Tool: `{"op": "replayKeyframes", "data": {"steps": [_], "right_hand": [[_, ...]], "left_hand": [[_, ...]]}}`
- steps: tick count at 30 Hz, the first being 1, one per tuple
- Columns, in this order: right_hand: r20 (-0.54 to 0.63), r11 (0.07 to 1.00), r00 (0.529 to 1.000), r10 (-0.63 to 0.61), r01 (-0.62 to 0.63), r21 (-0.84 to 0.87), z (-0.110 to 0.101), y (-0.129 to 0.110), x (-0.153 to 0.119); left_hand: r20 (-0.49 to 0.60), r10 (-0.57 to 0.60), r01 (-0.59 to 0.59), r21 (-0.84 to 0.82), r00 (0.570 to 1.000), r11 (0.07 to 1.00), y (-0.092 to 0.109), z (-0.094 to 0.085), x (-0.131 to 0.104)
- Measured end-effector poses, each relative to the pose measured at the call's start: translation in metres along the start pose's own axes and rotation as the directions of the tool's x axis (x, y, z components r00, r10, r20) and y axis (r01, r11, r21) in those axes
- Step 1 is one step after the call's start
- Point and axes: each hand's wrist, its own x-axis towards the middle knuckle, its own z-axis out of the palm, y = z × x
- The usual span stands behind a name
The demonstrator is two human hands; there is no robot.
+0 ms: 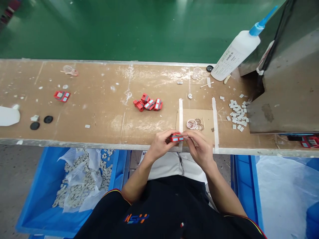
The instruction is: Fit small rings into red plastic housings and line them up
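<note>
A small red toy car body (176, 137) is held near the bench's front edge. My left hand (159, 144) grips its left end between thumb and fingers. At its right end are the pinched fingers of my right hand (199, 147), with a thin light stick across the top of the car; which fingers hold the stick is hard to tell. Just beyond my right hand, a small round clear dish (191, 124) and some dark ring-shaped parts (199, 125) lie on a cardboard piece (208, 116). Several red car bodies (150, 104) are clustered farther back to the left.
A white glue bottle (231, 54) stands at the back right beside a metal box (286, 83). Small grey pieces (238, 114) lie scattered at right. Another red car (62, 96) sits far left. Blue bins (37, 199) flank my body below the bench (104, 116).
</note>
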Motion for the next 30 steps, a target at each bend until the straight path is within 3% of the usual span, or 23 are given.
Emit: {"op": "replayKeyframes", "data": {"steps": [9, 13, 16, 22, 25, 28, 30], "right_hand": [[0.011, 0.999, 0.999, 0.047, -0.048, 0.013, -0.005, -0.001, 0.005], [-0.196, 0.992, 0.974, 0.112, -0.122, -0.044, -0.02, 0.011, 0.004], [-0.303, 0.985, 0.946, 0.117, -0.149, -0.084, -0.02, 0.027, 0.003], [-0.189, 0.979, 0.972, 0.139, -0.163, -0.119, -0.008, 0.043, -0.004], [-0.281, 0.94, 0.946, 0.164, -0.236, -0.245, -0.033, 0.051, -0.012], [-0.466, 0.803, 0.856, 0.223, -0.432, -0.41, -0.07, 0.067, -0.025], [-0.47, 0.709, 0.835, 0.286, -0.514, -0.482, -0.088, 0.08, -0.032]], "left_hand": [[0.003, 0.016, -0.016, 0.008, 1.0, 1.0, -0.002, -0.002, 0.0], [-0.009, 0.029, -0.029, 0.012, 1.0, 0.999, -0.003, -0.002, -0.001], [-0.016, 0.034, -0.033, 0.023, 0.999, 0.999, -0.004, -0.003, -0.002], [-0.013, 0.035, -0.034, 0.055, 0.999, 0.998, -0.002, -0.005, -0.001], [-0.011, 0.055, -0.054, 0.035, 0.998, 0.998, -0.003, -0.007, -0.001], [-0.005, 0.063, -0.063, 0.028, 0.998, 0.998, -0.003, -0.007, -0.001], [0.005, 0.063, -0.063, 0.03, 0.998, 0.998, -0.004, -0.007, -0.001]]}}
